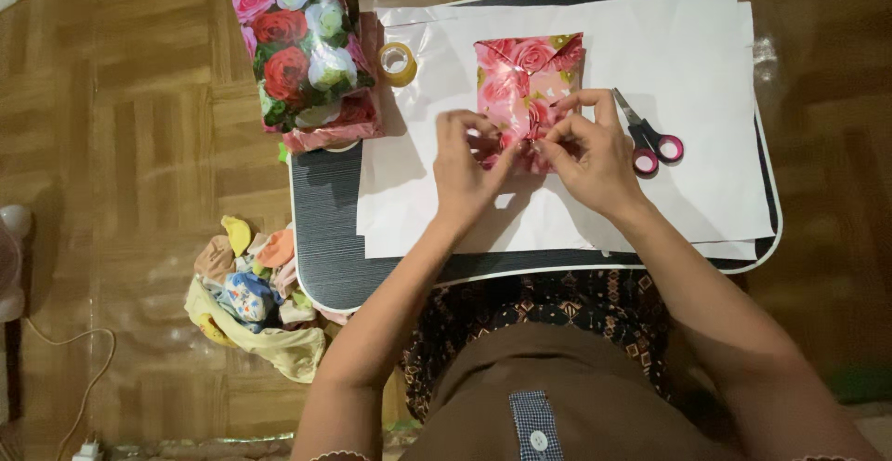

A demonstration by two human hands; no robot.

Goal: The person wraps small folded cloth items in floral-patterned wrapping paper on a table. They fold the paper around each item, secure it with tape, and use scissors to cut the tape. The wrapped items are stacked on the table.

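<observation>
Both hands pinch the near edge of 1 small parcel (pixel 525 85): the left hand (pixel 467 165) has its fingers pressed together on the paper fold at the parcel's near-left corner, and the right hand (pixel 592 150) has thumb and fingers closed on the same edge just beside it, fingertips of the 2 hands almost touching.

Counted with the parcel as landmark: 1 parcel, 1 pair of scissors (pixel 649 138), 1 tape roll (pixel 398 63), 1 wrap roll (pixel 302 43), 1 cloth pile (pixel 251 298). The white sheets (pixel 688 80) under the parcel are stacked; how many I cannot tell.

The parcel lies flat on the sheets, near the middle of the table (pixel 321 210). It is roughly rectangular, covered in glossy pink paper printed with pink and red roses and a few green-yellow leaves. Its far edge shows folded corner flaps; its near edge is hidden by the fingers.

Scissors with red-and-black handles lie right of the parcel, just beside the right hand, blades pointing away from the person. The yellowish tape roll sits left of the parcel, near the far-left corner of the sheets. Farther left stands the wrap roll, with red, pink and white roses on dark green, overhanging the table edge. The cloth pile lies on the wooden floor, well left of the parcel and nearer the person.
</observation>
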